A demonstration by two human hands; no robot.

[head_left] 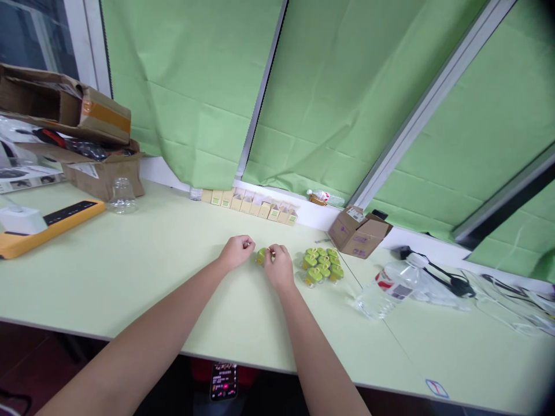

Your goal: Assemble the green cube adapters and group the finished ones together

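Observation:
My right hand (280, 267) is closed at a small green-topped jar (261, 256), its fingertips at the jar's top right side. The jar looks clear below the green part. Just left of it, my left hand (236, 252) is closed with curled fingers, apart from the jar. Anything inside those fingers is too small to make out. To the right of my right hand stands a tight group of similar green-topped jars (323, 266), several with a small loop on top.
Small cream boxes (247, 204) line the table's back edge. A cardboard box (359, 231), a large plastic bottle (388, 288) and cables (451, 280) are on the right. Leftward are a clear jar (123, 196), an orange power strip (69, 222) and stacked cartons (104, 173).

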